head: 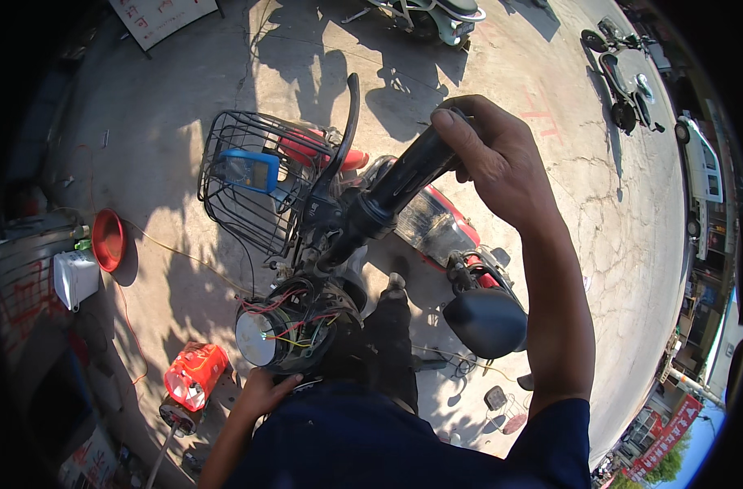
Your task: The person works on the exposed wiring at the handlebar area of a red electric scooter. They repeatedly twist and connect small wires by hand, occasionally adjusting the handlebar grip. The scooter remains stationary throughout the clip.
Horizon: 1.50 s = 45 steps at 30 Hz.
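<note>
My right hand (499, 162) is closed around the outer end of a black handlebar grip (408, 168), thumb on top. A black brake lever (345, 131) curves up beside it. Below stands a round housing (258, 336) with a pale disc-shaped face, its back uncovered. Loose red, yellow and green wires (286, 339) spill across it. At the housing's lower edge is my left hand (264, 394), thumb along the rim and the other fingers partly hidden. Inside the black wire basket (249, 229) lies a blue digital multimeter (246, 171).
A black rear-view mirror (486, 323) sits near my right forearm. On the left are a red basin (108, 239), a white bucket (76, 278) and a red bag (195, 374). A cord (175, 250) crosses the concrete. Parked scooters (622, 79) and a white vehicle (704, 165) stand farther off.
</note>
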Each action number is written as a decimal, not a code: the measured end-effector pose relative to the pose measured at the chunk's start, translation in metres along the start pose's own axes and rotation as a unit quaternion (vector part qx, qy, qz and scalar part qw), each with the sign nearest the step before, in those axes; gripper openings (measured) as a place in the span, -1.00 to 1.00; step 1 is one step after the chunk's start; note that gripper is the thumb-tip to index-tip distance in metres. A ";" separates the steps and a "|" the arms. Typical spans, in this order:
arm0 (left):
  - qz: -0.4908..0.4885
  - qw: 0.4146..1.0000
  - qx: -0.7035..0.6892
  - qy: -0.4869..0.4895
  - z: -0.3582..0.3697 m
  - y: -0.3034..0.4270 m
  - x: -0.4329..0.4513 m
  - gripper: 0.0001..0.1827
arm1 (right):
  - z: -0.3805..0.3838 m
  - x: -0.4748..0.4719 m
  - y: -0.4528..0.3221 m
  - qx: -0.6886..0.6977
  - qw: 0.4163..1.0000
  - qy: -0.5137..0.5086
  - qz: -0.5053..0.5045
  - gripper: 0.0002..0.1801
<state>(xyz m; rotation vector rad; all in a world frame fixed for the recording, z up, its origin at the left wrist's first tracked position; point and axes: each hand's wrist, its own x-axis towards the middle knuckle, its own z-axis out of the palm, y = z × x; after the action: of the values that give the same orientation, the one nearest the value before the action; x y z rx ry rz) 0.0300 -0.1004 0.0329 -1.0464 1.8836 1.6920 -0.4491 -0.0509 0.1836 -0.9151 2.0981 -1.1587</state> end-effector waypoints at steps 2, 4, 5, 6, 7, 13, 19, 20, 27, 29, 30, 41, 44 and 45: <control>-0.059 0.998 -0.025 -0.028 0.001 -0.005 0.003 -0.51 | 0.002 -0.002 0.001 0.010 1.000 0.009 -0.007 -0.48; -0.061 0.996 -0.050 -0.036 0.001 -0.009 0.005 -0.47 | 0.003 -0.004 0.004 0.020 1.000 0.016 -0.017 -0.49; -0.036 0.997 -0.059 -0.030 0.003 -0.010 0.006 -0.46 | 0.002 -0.004 0.006 0.029 0.999 0.009 -0.029 -0.50; -0.005 0.998 -0.066 -0.020 0.004 -0.011 0.006 -0.45 | 0.002 -0.004 0.008 0.038 0.998 0.002 -0.040 -0.51; -0.023 0.996 -0.078 -0.032 0.004 -0.012 0.005 -0.43 | 0.001 -0.003 0.011 0.047 0.998 -0.005 -0.052 -0.52; -0.092 0.981 -0.146 -0.087 0.006 -0.027 0.002 -0.40 | -0.007 0.005 0.018 0.069 0.992 -0.054 -0.094 -0.54; -0.179 0.958 -0.192 -0.115 0.007 -0.052 0.000 -0.42 | -0.005 0.002 0.012 0.080 0.992 -0.070 -0.061 -0.54; -0.171 0.959 -0.197 -0.107 0.011 -0.054 0.000 -0.43 | -0.004 0.004 0.012 0.078 0.992 -0.066 -0.069 -0.54; -0.194 0.963 -0.174 -0.064 0.039 -0.060 0.004 -0.45 | 0.009 0.013 0.010 0.081 0.991 -0.063 -0.089 -0.56; -0.165 0.960 -0.225 -0.011 0.056 -0.052 0.002 -0.46 | 0.010 0.018 0.007 0.070 0.991 -0.063 -0.094 -0.57; -0.168 0.956 -0.239 0.015 0.066 -0.048 0.001 -0.47 | 0.011 0.021 0.007 0.063 0.992 -0.060 -0.097 -0.57; 0.041 0.931 -0.067 0.357 0.167 -0.003 0.015 -0.60 | -0.010 0.060 0.001 -0.017 0.984 -0.085 -0.156 -0.53; 0.037 0.900 -0.053 0.432 0.190 -0.002 0.030 -0.62 | -0.024 0.060 0.005 -0.006 0.985 -0.093 -0.142 -0.52; 0.033 0.889 -0.064 0.453 0.197 -0.003 0.036 -0.62 | -0.027 0.059 0.007 -0.004 0.984 -0.100 -0.147 -0.52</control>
<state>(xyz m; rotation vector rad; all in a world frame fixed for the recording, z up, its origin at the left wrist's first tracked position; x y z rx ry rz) -0.0267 0.0800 -0.0317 -2.1143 2.3452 1.4786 -0.5073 -0.0816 0.1816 -1.3218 1.8505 -1.1476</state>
